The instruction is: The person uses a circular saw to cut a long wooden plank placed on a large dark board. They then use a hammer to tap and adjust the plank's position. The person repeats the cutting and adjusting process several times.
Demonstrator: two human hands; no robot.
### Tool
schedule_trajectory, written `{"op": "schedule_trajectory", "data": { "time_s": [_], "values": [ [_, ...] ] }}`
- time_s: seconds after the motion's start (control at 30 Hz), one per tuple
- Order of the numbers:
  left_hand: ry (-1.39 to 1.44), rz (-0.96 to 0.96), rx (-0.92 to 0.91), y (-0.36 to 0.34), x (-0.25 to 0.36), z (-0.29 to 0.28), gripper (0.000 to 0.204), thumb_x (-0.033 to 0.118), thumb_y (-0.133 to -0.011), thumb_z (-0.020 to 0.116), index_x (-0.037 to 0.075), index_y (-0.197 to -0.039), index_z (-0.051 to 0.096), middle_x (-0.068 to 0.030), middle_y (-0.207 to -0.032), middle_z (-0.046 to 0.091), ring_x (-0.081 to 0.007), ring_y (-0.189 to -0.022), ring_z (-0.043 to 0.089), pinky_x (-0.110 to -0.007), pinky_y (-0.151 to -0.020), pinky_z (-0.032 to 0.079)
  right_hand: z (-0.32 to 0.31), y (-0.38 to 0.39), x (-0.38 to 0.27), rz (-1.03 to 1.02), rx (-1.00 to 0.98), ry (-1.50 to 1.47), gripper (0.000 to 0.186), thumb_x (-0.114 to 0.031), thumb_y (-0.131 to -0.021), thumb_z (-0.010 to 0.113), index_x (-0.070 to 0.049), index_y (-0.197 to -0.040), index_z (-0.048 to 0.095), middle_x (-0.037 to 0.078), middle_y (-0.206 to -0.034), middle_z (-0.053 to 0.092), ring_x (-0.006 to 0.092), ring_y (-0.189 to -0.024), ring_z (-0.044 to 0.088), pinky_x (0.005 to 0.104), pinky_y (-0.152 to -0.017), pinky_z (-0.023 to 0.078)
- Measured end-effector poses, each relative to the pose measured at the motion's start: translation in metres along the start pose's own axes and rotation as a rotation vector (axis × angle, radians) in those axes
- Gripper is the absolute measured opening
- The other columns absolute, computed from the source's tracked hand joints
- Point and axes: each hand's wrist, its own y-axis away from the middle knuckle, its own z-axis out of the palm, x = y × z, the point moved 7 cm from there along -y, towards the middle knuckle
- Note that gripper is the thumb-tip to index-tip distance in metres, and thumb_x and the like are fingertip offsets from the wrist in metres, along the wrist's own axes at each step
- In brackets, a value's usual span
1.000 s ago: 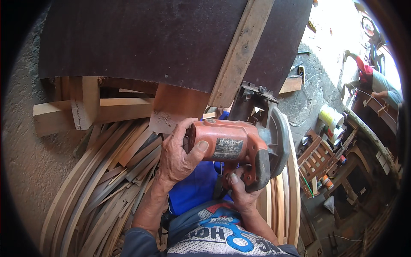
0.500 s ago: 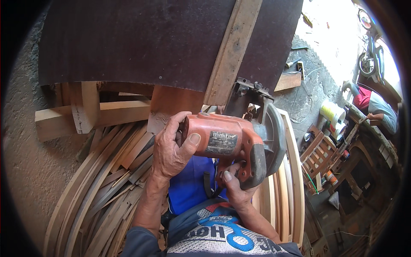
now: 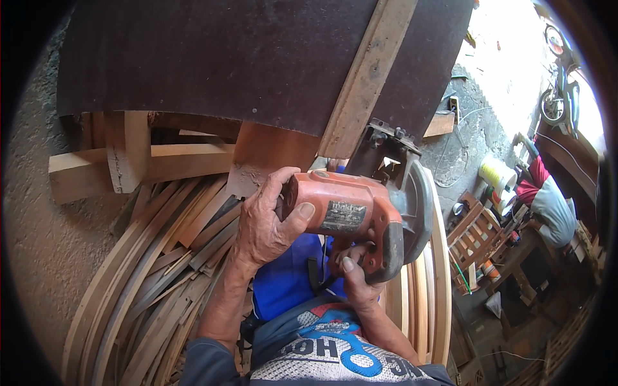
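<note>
A red circular saw [image 3: 344, 199] with a grey blade guard is held in both my hands at the near edge of a dark brown panel [image 3: 212, 58]. My left hand [image 3: 267, 215] wraps round the end of its motor housing, thumb on top. Around the rear handle my right hand [image 3: 359, 270] is closed, its fingers partly hidden by the grip. The saw's base plate [image 3: 393, 138] lies at the panel's edge, beside a long wooden strip [image 3: 370, 77] that runs away across the panel. The blade itself is hidden.
Wooden beams [image 3: 167, 164] stand under the panel at left. Piles of long wood strips [image 3: 161, 309] lie left of me, and more boards [image 3: 425, 302] to the right. Farther right are white buckets [image 3: 499, 174], a slatted wooden piece [image 3: 473, 238], a bent-over person [image 3: 553, 209] and a motorcycle [image 3: 560, 96].
The panel, strip and saw sit slightly farther right in view. My grip on the saw is unchanged. The other person at right has bent and shifted position.
</note>
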Motion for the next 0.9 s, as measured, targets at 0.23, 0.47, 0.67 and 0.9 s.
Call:
{"op": "schedule_trajectory", "data": {
  "time_s": [0.23, 0.47, 0.67, 0.9],
  "values": [
    [0.013, 0.041, 0.006, -0.002, 0.001, 0.001, 0.075, 0.06, -0.089, 0.069, 0.002, -0.134, 0.057, -0.0099, -0.098, 0.066, -0.0169, -0.081, 0.059, -0.032, -0.072, 0.05, 0.003, -0.001, -0.008, 0.04, 0.023, -0.027, 0.069, -0.001, -0.089, 0.071, 0.005, -0.149, 0.038, 0.005, -0.08, 0.062, 0.012, -0.071, 0.06, 0.0294, -0.07, 0.053],
    [0.048, -0.039, -0.061, -0.006, 0.01, -0.002, 0.073, 0.059, -0.089, 0.07, 0.002, -0.133, 0.057, -0.0219, -0.111, 0.07, -0.0335, -0.101, 0.072, -0.043, -0.087, 0.058, 0.001, -0.006, -0.019, 0.062, 0.008, 0.043, 0.074, -0.003, -0.087, 0.072, 0.006, -0.151, 0.036, 0.004, -0.084, 0.062, 0.0105, -0.075, 0.06, 0.0296, -0.074, 0.053],
    [0.029, -0.051, -0.071, -0.008, 0.009, -0.003, 0.075, 0.06, -0.088, 0.071, 0.001, -0.132, 0.057, -0.0203, -0.109, 0.07, -0.03, -0.098, 0.072, -0.04, -0.084, 0.058, 0.005, -0.011, -0.028, 0.029, -0.01, 0.053, 0.079, -0.003, -0.085, 0.072, 0.006, -0.153, 0.034, 0.01, -0.113, 0.059, 0.0088, -0.076, 0.06, 0.0299, -0.075, 0.053],
    [0.081, -0.079, -0.08, -0.009, 0.013, -0.004, 0.073, 0.059, -0.087, 0.071, 0.002, -0.131, 0.058, -0.0145, -0.101, 0.069, -0.0197, -0.084, 0.068, -0.034, -0.073, 0.055, 0.009, -0.014, -0.038, 0.102, -0.008, -0.005, 0.078, -0.002, -0.085, 0.071, 0.005, -0.153, 0.034, 0.012, -0.125, 0.054, 0.0076, -0.075, 0.059, 0.028, -0.072, 0.052]
  ]
}}
